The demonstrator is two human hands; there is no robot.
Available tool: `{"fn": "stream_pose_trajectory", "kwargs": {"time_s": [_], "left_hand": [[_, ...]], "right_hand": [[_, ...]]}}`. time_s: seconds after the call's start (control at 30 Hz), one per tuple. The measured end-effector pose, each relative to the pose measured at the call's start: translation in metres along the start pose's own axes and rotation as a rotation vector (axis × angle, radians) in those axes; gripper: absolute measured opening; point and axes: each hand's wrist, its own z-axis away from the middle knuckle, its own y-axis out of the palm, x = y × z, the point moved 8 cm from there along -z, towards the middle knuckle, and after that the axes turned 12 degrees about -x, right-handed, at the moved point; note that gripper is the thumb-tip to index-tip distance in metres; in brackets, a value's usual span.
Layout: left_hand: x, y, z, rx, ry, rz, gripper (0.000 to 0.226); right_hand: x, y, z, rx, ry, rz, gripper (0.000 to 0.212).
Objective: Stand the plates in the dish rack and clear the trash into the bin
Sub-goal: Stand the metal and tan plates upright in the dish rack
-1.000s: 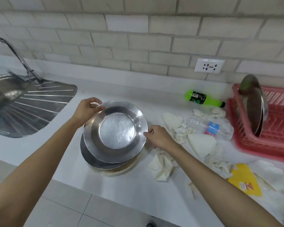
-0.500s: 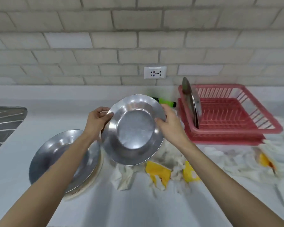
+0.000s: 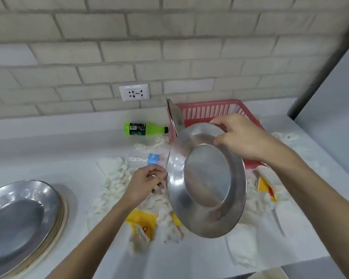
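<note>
I hold a steel plate [image 3: 207, 178] tilted almost upright above the trash, just in front of the red dish rack [image 3: 206, 111]. My right hand [image 3: 242, 137] grips its top rim, fingers curled over the edge. My left hand [image 3: 145, 182] pinches the left rim with its fingertips. One steel plate [image 3: 174, 115] stands on edge at the rack's left end. A stack of plates [image 3: 18, 214] lies on the counter at the far left.
Crumpled white tissues [image 3: 113, 178] litter the counter under the held plate. Among them lie a clear bottle with a blue label [image 3: 152, 159] and yellow wrappers [image 3: 141, 218]. A green bottle [image 3: 143, 128] lies by the wall. A grey side wall [image 3: 330, 97] closes the right.
Both hands lifted the top plate off the stack and carried it right toward the rack. It has tipped more upright, and my right hand has shifted to the top rim.
</note>
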Motion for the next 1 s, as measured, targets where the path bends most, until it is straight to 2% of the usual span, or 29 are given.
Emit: {"fn": "stream_pose_trajectory", "kwargs": {"time_s": [0.1, 0.23, 0.33, 0.4, 0.47, 0.63, 0.77, 0.9, 1.0], "left_hand": [[-0.011, 0.023, -0.009, -0.093, 0.04, -0.019, 0.019], [-0.015, 0.052, -0.018, -0.093, 0.077, -0.05, 0.044], [-0.016, 0.065, -0.021, -0.113, 0.074, -0.044, 0.052], [-0.015, 0.067, -0.023, -0.154, 0.065, -0.031, 0.053], [-0.015, 0.067, -0.024, -0.196, 0.078, -0.029, 0.052], [-0.015, 0.069, -0.022, -0.253, 0.071, -0.031, 0.051], [-0.011, 0.069, -0.023, -0.269, 0.066, -0.043, 0.052], [-0.009, 0.069, -0.027, -0.264, 0.069, -0.071, 0.053], [-0.007, 0.069, -0.029, -0.272, 0.063, -0.071, 0.053]], "right_hand": [[-0.016, -0.032, -0.014, -0.035, 0.003, 0.096, 0.018], [-0.031, -0.066, -0.036, -0.047, 0.042, 0.184, 0.022], [-0.034, -0.083, -0.056, -0.093, 0.03, 0.238, 0.02], [-0.033, -0.087, -0.07, -0.11, 0.016, 0.247, 0.021], [-0.033, -0.084, -0.086, -0.127, 0.014, 0.227, 0.015], [-0.03, -0.05, -0.128, -0.118, -0.022, 0.28, 0.012], [-0.026, -0.02, -0.15, -0.092, 0.002, 0.313, 0.014], [-0.022, 0.003, -0.162, -0.089, -0.042, 0.324, 0.005], [-0.025, 0.021, -0.168, -0.082, -0.044, 0.329, 0.017]]}}
